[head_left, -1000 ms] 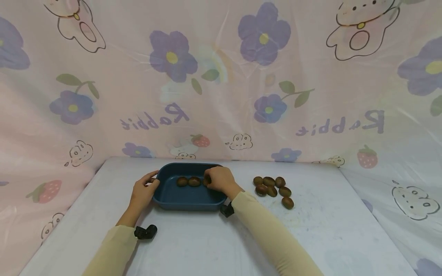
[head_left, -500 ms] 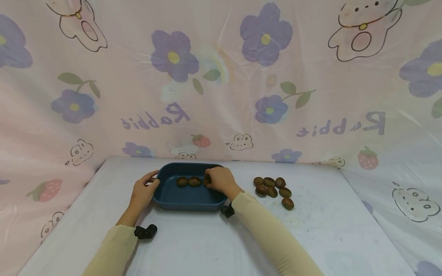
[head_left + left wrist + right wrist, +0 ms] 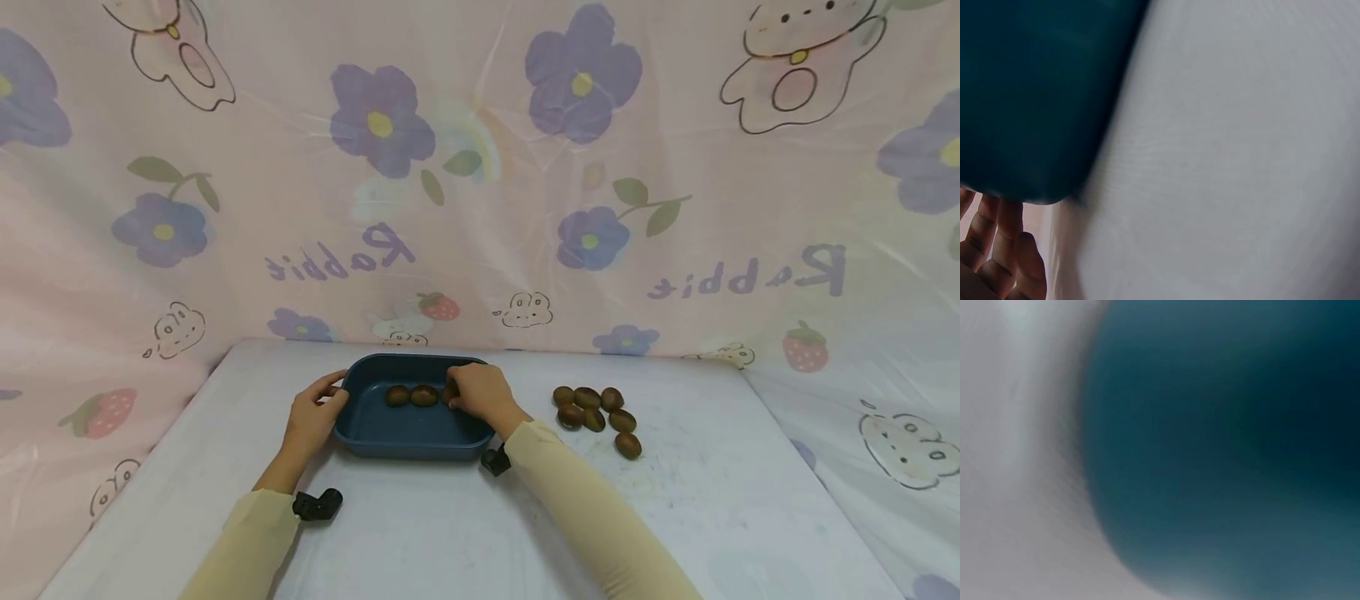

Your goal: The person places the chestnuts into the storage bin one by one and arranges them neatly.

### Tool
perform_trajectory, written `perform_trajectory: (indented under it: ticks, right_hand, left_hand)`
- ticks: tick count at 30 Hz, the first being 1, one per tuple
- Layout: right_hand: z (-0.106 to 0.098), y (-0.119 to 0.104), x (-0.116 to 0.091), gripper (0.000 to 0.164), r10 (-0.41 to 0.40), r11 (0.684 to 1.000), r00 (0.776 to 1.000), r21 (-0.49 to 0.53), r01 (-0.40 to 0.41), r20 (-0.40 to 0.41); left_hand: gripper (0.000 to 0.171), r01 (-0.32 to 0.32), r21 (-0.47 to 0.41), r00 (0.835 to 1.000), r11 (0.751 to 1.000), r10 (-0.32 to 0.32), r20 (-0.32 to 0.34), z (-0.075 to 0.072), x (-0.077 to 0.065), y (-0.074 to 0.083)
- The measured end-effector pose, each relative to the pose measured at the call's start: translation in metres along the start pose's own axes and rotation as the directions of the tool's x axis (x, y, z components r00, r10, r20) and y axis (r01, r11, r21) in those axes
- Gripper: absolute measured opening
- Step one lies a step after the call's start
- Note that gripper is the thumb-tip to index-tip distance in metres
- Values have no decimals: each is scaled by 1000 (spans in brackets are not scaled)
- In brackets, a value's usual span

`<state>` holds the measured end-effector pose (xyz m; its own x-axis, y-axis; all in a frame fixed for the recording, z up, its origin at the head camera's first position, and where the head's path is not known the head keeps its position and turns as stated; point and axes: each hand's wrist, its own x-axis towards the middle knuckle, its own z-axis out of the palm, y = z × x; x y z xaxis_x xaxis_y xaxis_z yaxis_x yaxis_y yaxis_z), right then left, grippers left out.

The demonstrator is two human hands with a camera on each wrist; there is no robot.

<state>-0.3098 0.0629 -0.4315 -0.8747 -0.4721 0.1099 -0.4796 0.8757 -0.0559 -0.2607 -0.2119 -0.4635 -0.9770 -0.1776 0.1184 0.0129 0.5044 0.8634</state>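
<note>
A dark blue rectangular dish [image 3: 412,450] stands on the white table. Two brown oval fruits [image 3: 397,396] lie in a row inside it. My right hand [image 3: 483,392] reaches over the dish's right end and pinches a third brown oval fruit [image 3: 447,396], mostly hidden behind the fingers, in line with the other two. At the left end, my left hand [image 3: 311,417] touches the dish's outer wall; the left wrist view has its fairly straight fingers [image 3: 1007,237] against the dish edge. The right wrist view holds only a blurred dish wall [image 3: 1166,444].
Right of the dish, several more brown oval fruits [image 3: 587,398] lie grouped on the table [image 3: 420,533]. A patterned curtain [image 3: 480,208] hangs behind the table and along both sides. Black wrist cameras [image 3: 318,505] jut from the sleeves.
The whole head view has shifted very slightly. Both hands, the dish and the fruits keep the same places relative to each other.
</note>
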Motion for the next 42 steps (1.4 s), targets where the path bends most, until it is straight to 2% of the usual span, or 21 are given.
perform_trajectory:
  ticks: [5,9,12,19,23,33,37,42]
  right_hand:
    - [-1,2,-1,21,1,999,1000,37,-1,-12]
    - [-2,5,-2,27,-1,988,999,157,8,-44]
    - [-1,8,-3,32,-7,968,998,249,24,-68]
    - [-4,13,-5,34,-46,932,996,355,69,-72]
    - [-11,14,-10,37,-64,891,995,444,90,-74]
    - [-25,31,-31,35,-58,824,985,549,140,-165]
    - [-33,36,-39,36,-46,823,984,552,136,-174]
    - [-41,41,-53,38,-25,848,986,519,107,-162]
  left_hand:
    - [43,-8,2,1000,1000,8,-1,0,1,2]
    - [43,-10,7,1000,1000,10,-7,1,1,1]
    - [43,-10,14,1000,1000,10,-9,1,1,-1]
    - [43,-4,16,1000,1000,4,-2,1,0,-1]
    - [43,1,18,1000,1000,-1,-6,1,0,0]
    - [43,7,21,1000,1000,-7,1,1,0,1]
    - [43,4,27,1000,1000,-4,1,1,-1,1]
    - [43,1,20,1000,1000,-1,2,1,-1,1]
